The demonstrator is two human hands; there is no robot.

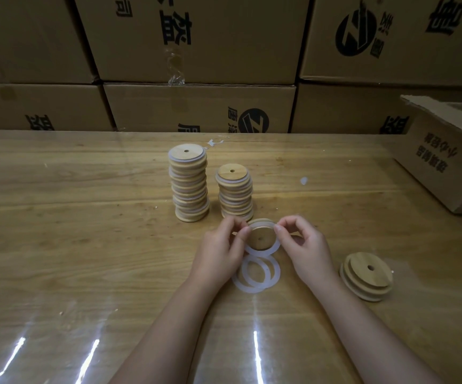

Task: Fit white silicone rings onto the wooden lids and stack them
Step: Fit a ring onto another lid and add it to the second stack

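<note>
**Ring fitting in progress, lid held clear of the table**

The left hand (221, 250) and right hand (304, 250) meet over the middle of the table (85, 217). Between them sits one wooden lid (261, 236), tilted with its stepped face towards the person. Each hand pinches, thumb against forefinger, at opposite sides of the lid's rim, clamped on the silicone ring (261, 253) where it meets the wood. The ring's upper arc appears seated round the step. Its lower arc hangs slack below the lid, not yet pulled on.

Judgement: gripping at two opposite points lets the fingers stretch the ring and walk it round the step. Holding the lid off the table keeps its edge reachable all the way round.

Just under the hands, nearest the left wrist, lie the loose rings (252, 289), overlapping and flat, within easy reach for the next lids. Well out beyond the right hand rest the bare lids (367, 275), a short pile without rings, probably the supply.

Past the fingertips stand the tall stack (189, 184) and the shorter stack (235, 194), apart from each other, with white edges showing between the layers. These are the finished lids. The shorter stack is closer to the hands and seems the likely place for this one.

An open carton (446, 159) sits far off to the right.
</note>
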